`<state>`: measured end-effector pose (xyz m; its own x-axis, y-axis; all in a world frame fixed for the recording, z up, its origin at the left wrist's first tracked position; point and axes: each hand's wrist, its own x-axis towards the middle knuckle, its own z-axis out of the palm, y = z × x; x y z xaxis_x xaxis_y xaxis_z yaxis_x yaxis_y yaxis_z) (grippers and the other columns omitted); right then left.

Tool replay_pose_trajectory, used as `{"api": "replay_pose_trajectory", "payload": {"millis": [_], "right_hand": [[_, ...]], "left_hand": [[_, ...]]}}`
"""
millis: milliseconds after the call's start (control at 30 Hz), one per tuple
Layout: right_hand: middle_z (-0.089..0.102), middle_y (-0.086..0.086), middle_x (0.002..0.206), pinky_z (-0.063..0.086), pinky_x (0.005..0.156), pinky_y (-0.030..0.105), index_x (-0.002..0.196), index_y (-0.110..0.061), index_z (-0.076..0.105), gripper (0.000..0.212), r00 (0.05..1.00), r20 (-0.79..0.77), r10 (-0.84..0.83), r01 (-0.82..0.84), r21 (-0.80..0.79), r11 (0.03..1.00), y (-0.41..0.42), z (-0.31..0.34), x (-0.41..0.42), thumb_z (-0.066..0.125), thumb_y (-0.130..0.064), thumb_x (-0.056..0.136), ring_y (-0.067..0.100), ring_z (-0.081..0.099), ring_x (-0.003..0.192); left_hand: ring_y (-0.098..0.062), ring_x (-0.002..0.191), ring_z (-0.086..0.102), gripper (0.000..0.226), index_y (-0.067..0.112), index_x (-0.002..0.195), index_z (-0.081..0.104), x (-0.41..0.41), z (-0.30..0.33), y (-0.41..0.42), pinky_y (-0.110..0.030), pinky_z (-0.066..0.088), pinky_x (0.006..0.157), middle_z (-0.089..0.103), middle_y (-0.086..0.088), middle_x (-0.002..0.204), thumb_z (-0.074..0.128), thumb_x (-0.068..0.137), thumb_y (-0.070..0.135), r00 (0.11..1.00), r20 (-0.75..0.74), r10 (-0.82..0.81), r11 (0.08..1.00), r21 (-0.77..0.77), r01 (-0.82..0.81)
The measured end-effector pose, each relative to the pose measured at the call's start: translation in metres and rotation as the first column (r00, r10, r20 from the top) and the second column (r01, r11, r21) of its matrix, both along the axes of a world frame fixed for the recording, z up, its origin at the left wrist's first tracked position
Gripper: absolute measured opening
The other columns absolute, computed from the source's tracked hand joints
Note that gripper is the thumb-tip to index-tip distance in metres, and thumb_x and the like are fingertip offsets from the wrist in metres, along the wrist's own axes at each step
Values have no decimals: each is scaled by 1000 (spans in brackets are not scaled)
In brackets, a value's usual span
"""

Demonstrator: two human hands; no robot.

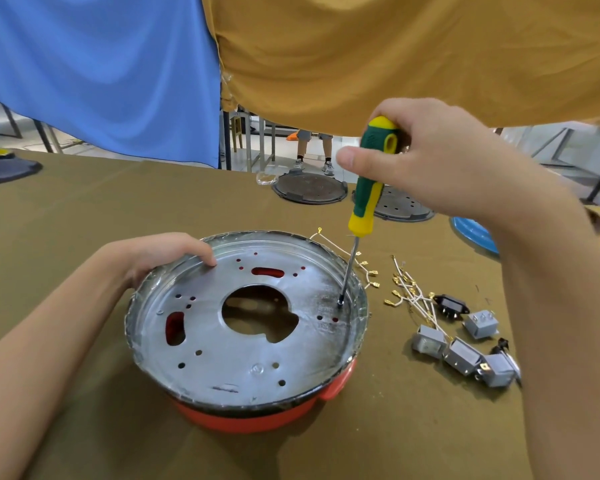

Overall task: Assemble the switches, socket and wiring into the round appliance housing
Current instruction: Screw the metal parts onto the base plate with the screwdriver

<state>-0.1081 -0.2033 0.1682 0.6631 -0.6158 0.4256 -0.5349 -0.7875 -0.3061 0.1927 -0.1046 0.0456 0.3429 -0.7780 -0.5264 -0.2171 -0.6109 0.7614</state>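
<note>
Housing [246, 341]: round, red plastic body with a silver metal plate on top; sits on the olive-brown table [84, 209], near its front edge.
Plate detail: large irregular cut-out at centre, small round holes scattered about, red showing through two slots.
Left hand [160, 254]: on the far-left rim of housing, fingers curled over the edge, gripping it.
Right hand [430, 157]: above the right side of housing, fingers wrapped round the screwdriver handle, thumb stretched along it.
Screwdriver [368, 188]: green and yellow handle, shaft slightly tilted, tip set on a screw [340, 302] near the right rim of housing.
Wires [407, 292]: white leads with brass terminals, loose on table just right of housing; a few run up against its far-right rim.
Socket [451, 306]: black, right of housing, beside the wires.
Switches [461, 355]: four grey blocks, right of housing, nearer than socket.
Round covers [309, 188]: two dark discs beyond housing, at the far table edge.
Blue disc [475, 233]: far right of housing, partly hidden by the right forearm.
</note>
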Motion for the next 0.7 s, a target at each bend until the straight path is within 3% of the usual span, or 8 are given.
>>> {"api": "replay_pose_trajectory", "payload": {"millis": [100, 167, 267, 400, 500, 600, 700], "right_hand": [[63, 2, 87, 44, 57, 26, 110, -24, 60, 31, 991, 24, 132, -134, 162, 978, 1, 4, -7, 62, -47, 90, 10, 56, 66], [66, 3, 84, 46, 56, 22, 103, -23, 63, 24, 987, 74, 144, -156, 179, 972, 1, 5, -10, 68, -40, 88, 6, 56, 60], [64, 3, 79, 46, 63, 33, 91, -21, 63, 32, 997, 51, 66, -70, 83, 994, -1, 4, -6, 71, -51, 82, 13, 54, 63], [52, 1, 66, 37, 52, 30, 84, -13, 54, 50, 995, 72, -73, 73, 11, 997, 0, -2, 3, 67, -62, 80, 18, 46, 56], [54, 5, 73, 40, 56, 30, 94, -14, 58, 47, 997, 77, 27, -32, 70, 997, -4, -3, 1, 65, -59, 84, 15, 47, 59], [61, -1, 84, 42, 51, 14, 115, -24, 63, 30, 975, 138, 175, -205, 248, 947, -3, 1, -7, 66, -40, 90, 2, 55, 58], [63, 0, 83, 44, 52, 15, 106, -23, 66, 18, 962, 198, 190, -237, 252, 938, -2, 1, -7, 71, -28, 89, 1, 56, 56]], "left_hand": [[-35, 67, 72, 35, 0, 106, 70, 2, -1, -1, -36, 58, 52, 74, -24, 94, 62, 85, 27, 1000, 0, 0, 1000, -1, 0], [-35, 66, 72, 35, 0, 105, 70, 2, -1, -1, -35, 57, 51, 74, -24, 93, 63, 85, 28, 1000, -3, -3, 1000, -1, 3], [-35, 66, 72, 34, 1, 104, 71, 2, -2, -1, -36, 57, 52, 74, -24, 93, 63, 85, 27, 1000, -4, 4, 1000, -2, -4], [-36, 67, 72, 34, 0, 102, 72, 0, -1, -1, -36, 58, 53, 74, -25, 93, 62, 85, 28, 1000, 6, 0, 1000, 8, 0], [-36, 65, 71, 34, -1, 103, 71, 0, 0, 0, -36, 58, 52, 74, -25, 92, 62, 86, 27, 1000, -3, 11, 1000, 12, -11], [-36, 68, 71, 36, -1, 107, 70, -2, 1, 0, -37, 59, 57, 74, -25, 95, 61, 86, 27, 1000, 8, 0, 1000, 7, 0], [-36, 70, 71, 37, 0, 109, 69, -2, 2, 1, -38, 59, 61, 74, -25, 96, 61, 87, 28, 1000, 16, -9, 1000, 1, 9]]}}
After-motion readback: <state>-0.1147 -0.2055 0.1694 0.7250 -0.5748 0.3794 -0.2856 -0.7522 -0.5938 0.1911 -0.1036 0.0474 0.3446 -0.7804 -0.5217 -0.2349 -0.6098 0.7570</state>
